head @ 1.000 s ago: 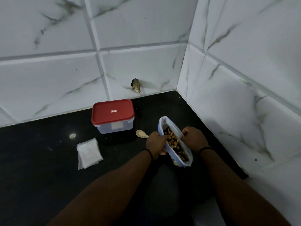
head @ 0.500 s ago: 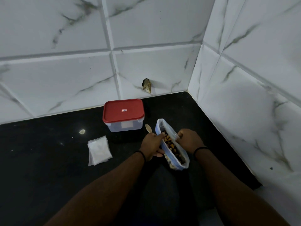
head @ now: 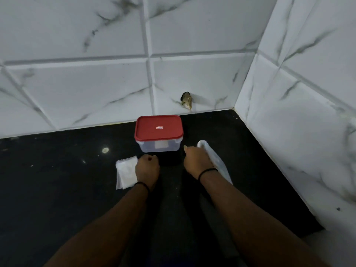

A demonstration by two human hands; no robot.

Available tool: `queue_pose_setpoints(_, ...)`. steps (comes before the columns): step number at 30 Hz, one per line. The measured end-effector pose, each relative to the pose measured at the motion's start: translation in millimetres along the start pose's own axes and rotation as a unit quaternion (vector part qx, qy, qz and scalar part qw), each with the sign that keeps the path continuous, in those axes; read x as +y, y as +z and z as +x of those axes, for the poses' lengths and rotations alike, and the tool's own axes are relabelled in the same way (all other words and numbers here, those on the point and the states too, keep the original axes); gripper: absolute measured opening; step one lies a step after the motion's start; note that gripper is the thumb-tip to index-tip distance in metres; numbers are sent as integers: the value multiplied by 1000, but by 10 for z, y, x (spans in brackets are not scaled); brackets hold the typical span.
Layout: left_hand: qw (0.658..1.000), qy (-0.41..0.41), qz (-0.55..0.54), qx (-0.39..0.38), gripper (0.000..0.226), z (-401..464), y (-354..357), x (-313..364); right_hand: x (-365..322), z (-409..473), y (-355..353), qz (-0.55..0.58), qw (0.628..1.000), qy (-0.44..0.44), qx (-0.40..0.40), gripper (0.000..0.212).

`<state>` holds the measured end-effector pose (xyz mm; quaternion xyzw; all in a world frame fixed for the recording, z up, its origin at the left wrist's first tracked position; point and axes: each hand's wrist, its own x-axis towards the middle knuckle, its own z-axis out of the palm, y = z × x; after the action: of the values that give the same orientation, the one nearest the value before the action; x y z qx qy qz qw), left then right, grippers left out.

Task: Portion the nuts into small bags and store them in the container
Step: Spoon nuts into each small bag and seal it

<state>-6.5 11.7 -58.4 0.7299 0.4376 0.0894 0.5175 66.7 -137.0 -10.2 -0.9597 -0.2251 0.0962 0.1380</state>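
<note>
Both hands have left the bag's mouth: left hand (head: 147, 166) curls empty beside the small bags (head: 125, 173), right hand (head: 196, 160) holds the nut bag (head: 215, 160) mid-frame.

Container (head: 159, 146): clear body, red lid (head: 158, 128) w/ small white-and-red label at centre. Counter (head: 57, 189): black, faint pale specks. Wall tiles (head: 77, 45): white w/ grey marble veining. Small bags (head: 125, 174): translucent white. Large bag (head: 215, 160): clear, pale bluish. Wristbands (head: 207, 171): black, one per wrist
</note>
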Motion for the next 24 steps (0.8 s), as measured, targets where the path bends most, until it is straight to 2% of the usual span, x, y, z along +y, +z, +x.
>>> queue_pose_setpoints(3,996,45,1,77,21,-16,-328,-63,-137,73,147,-32,999,24,-28,29)
queue_pose_setpoints(6,988,62,43,131,12,-33,-616,-157,-188,128,256,-41,996,49,-55,29)
queue_pose_setpoints(8,984,66,72,146,21,22,-755,-293,-224,145,300,-45,995,58,-62,29)
queue_pose_setpoints(12,984,33,125,125,36,68,-883,-517,-293,122,363,-53,995,62,-50,30)
queue_pose_setpoints(16,986,15,142,83,46,76,-876,-612,-382,51,507,-21,999,30,-25,30)
queue_pose_setpoints(19,986,30,147,76,40,112,-830,-663,-463,-3,575,-22,999,7,-23,19)
queue_pose_setpoints(20,985,37,148,82,36,132,-808,-688,-479,-12,611,-29,999,1,-17,24)
queue_pose_setpoints(22,985,44,137,97,36,164,-757,-732,-490,-19,705,-44,999,-13,19,28)
queue_pose_setpoints(24,986,48,114,115,49,191,-700,-757,-491,-6,829,-64,994,-38,77,24)
